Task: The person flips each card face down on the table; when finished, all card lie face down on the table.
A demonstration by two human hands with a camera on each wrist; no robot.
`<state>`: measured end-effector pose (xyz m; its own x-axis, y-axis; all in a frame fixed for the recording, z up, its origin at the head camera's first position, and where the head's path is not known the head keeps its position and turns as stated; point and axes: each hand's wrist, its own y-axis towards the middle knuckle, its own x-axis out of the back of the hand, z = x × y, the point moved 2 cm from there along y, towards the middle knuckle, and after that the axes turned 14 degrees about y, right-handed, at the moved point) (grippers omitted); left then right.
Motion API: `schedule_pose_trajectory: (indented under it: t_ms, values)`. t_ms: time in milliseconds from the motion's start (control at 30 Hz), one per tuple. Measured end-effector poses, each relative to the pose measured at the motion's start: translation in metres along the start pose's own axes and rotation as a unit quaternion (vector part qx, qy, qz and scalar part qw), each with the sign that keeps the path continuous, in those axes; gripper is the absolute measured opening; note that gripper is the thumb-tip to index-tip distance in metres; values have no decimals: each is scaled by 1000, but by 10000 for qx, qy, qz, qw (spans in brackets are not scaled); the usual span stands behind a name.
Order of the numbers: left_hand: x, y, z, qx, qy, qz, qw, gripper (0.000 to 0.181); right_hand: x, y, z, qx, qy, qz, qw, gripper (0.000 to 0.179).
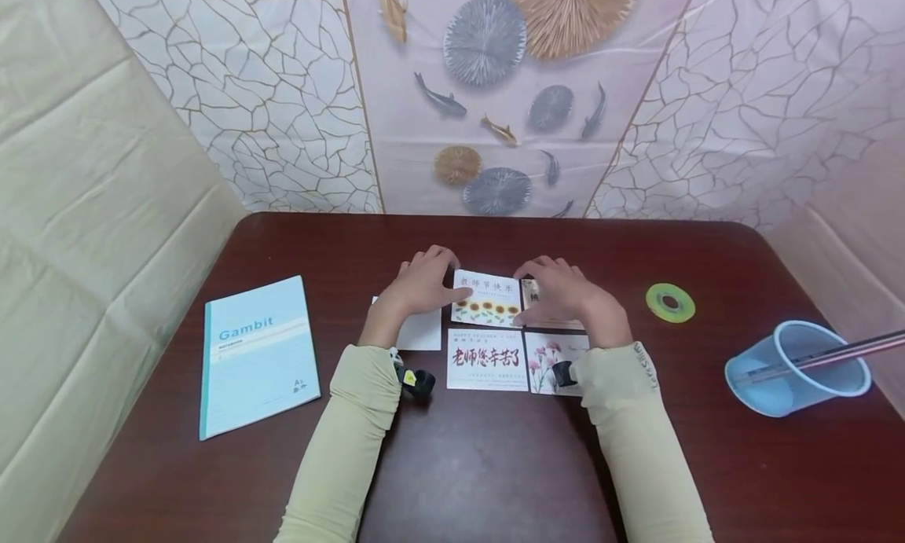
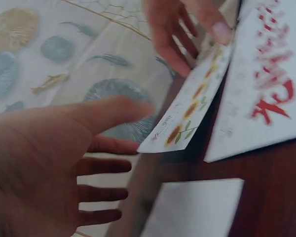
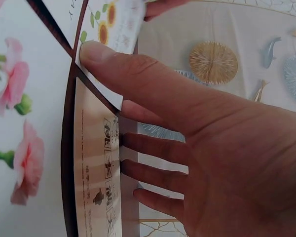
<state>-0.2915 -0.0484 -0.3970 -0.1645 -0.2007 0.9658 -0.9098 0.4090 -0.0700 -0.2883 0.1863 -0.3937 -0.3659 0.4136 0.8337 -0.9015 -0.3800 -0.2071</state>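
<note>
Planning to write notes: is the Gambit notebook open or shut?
Shut: the Gambit notebook lies flat with its whole printed front cover facing up.

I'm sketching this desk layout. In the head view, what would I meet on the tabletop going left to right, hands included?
Notebook → left hand → sunflower card → right hand → green ring → blue cup.

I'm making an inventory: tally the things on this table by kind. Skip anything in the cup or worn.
Cards: 5 (sunflower card, red-lettered card, pink-flower card, beige card, plain white card)
Notebook: 1
Cup: 1
Green ring: 1
Total: 8
</note>
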Motion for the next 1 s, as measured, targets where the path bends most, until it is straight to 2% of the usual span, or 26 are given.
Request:
schedule_pose_trajectory:
  t_ms: [100,233,367,467,633,767,900,1000]
  values:
    - [6,-2,-2,-171,-76,77,9998,74,0,1,0,-25,-3,0,10000,76]
    - [10,-4,-6,-308,230,167,9991,88,1,3,-1,9,-64,-15,10000,77]
    - [11,-5,-7,-373,557,91,9977,86,1,4,-2,41,-108,-14,9999,79]
    - [13,-5,-6,-345,611,130,9975,84,1,4,-1,74,-48,30,10000,80]
    - [16,-6,-3,-362,358,177,9985,85,3,2,0,215,102,88,9997,90]
    - [18,-5,-1,-403,161,152,9989,85,5,1,-1,415,128,37,9990,89]
    - [17,-4,-3,-480,28,-61,9988,92,8,-1,2,604,434,-38,9972,86]
    - [15,-1,-10,-767,208,-294,9964,95,11,-3,8,923,767,-89,9927,85]
